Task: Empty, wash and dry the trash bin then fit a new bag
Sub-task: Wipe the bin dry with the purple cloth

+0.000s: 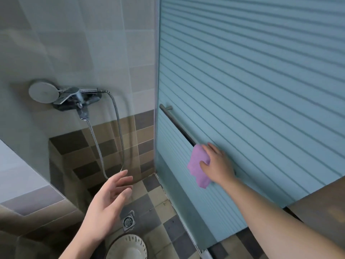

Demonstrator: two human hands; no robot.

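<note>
Head view: in a tiled shower stall, my right hand (pixel 217 164) grasps a purple cloth (pixel 198 165) that hangs on the metal bar (pixel 177 124) of the frosted glass door (pixel 261 90), thumb and fingers curled round the fabric. My left hand (pixel 110 199) hovers near the middle of the scene, released, fingers spread and holding nothing. The bin (pixel 127 247), white with slots round its rim, stands on the checkered floor (pixel 155 208) at the near edge, just below my left wrist, only partly in view. A floor drain (pixel 128 221) sits just beyond it. On the far left wall a shower head (pixel 43 91) rests on the tap (pixel 78 101), its hose (pixel 119 128) looping down.
</note>
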